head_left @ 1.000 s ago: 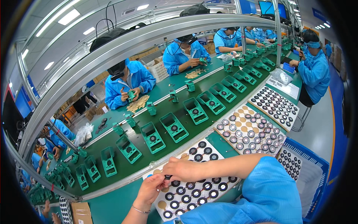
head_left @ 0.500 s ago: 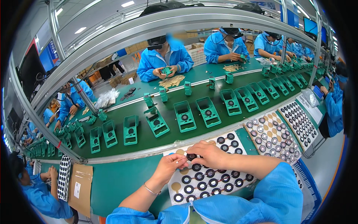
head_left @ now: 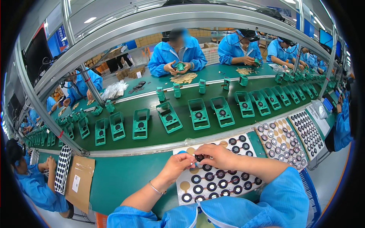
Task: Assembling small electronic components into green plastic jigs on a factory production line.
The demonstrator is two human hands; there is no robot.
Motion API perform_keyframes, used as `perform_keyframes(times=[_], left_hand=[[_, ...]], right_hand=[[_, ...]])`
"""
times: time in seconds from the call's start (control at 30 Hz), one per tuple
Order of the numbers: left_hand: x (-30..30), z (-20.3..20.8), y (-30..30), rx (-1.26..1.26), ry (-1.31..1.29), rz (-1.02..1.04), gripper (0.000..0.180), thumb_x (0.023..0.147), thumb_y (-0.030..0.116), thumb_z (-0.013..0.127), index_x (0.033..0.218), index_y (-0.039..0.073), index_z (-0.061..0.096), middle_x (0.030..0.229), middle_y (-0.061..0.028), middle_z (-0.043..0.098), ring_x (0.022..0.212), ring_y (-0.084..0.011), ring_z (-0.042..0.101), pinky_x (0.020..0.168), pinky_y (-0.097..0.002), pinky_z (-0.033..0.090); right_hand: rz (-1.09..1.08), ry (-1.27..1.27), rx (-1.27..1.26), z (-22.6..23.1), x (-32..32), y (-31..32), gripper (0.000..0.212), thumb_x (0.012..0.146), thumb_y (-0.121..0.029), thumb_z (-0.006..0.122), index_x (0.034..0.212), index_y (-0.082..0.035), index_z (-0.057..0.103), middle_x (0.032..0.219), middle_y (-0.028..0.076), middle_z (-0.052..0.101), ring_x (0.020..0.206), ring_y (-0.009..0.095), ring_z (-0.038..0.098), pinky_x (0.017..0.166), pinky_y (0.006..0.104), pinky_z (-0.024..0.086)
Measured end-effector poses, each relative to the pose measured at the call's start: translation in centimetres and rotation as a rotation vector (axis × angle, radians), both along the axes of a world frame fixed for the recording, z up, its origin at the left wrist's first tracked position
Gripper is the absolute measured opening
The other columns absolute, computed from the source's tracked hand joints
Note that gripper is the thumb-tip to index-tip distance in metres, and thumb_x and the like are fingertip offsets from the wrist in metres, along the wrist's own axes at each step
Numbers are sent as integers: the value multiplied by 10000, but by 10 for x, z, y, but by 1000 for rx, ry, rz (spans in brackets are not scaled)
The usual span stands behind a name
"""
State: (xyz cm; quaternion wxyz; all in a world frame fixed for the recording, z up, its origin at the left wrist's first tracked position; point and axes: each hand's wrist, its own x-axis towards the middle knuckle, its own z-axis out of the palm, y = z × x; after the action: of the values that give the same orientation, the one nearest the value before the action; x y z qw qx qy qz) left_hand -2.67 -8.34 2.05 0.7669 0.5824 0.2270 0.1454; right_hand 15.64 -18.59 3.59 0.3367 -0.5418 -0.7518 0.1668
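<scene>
Over the near table, my right hand is closed, its fingertips gripping a small round black speaker by the rim. My left hand is pinched shut just left of it, at a thin wire end with a pale tip. Part of the speaker is covered by the right fingers. Beneath both hands lies a white sheet bearing rows of round black speakers with reddish wires. Several tan round spots show on its left side.
Ahead runs a green conveyor with a row of green plastic housings. More filled sheets lie to the right. A cardboard piece is at left. A metal frame spans above, and co-workers sit opposite.
The view has shifted, so the surroundings appear farther right and slightly higher. Both hands keep nearly the same hold on the speaker and its wire.
</scene>
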Motion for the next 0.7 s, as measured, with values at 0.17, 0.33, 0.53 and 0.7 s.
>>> perform_keyframes(times=[0.17, 0.33, 0.53, 0.7], left_hand=[[-5, -4, 5, -31, 24, 0, 116, 852, 172, 607, 860, 57, 614, 783, 8, 600, 701, -61, 525, 624, -191, 386], [-9, -20, 24, 230, 137, -28, 140, 847, 174, 589, 822, 40, 620, 739, -10, 605, 670, -92, 526, 615, -230, 411], [0, -13, 29, 1235, 413, 32, 146, 765, 172, 603, 705, 44, 640, 675, -104, 629, 688, -256, 563, 651, -380, 450], [9, -2, 33, 1553, 429, 18, 157, 745, 205, 630, 686, 60, 645, 676, -96, 627, 697, -294, 551, 670, -396, 439]], right_hand=[[7, 184, -229, 5, -3, 6, 366, 788, -72, 660, 1138, -59, 551, 1025, 84, 591, 851, 154, 591, 750, 271, 491], [-66, 612, -275, -15, 13, 21, 345, 789, -89, 676, 1114, -40, 573, 892, 21, 617, 781, 78, 563, 729, 240, 474], [-125, 757, -367, -4, 25, 30, 353, 816, -45, 633, 1144, 12, 518, 977, 68, 595, 912, 120, 576, 813, 262, 486], [-44, 841, -396, -1, 25, 36, 331, 838, -66, 615, 1142, 17, 515, 972, 65, 600, 866, 117, 588, 740, 250, 496]])
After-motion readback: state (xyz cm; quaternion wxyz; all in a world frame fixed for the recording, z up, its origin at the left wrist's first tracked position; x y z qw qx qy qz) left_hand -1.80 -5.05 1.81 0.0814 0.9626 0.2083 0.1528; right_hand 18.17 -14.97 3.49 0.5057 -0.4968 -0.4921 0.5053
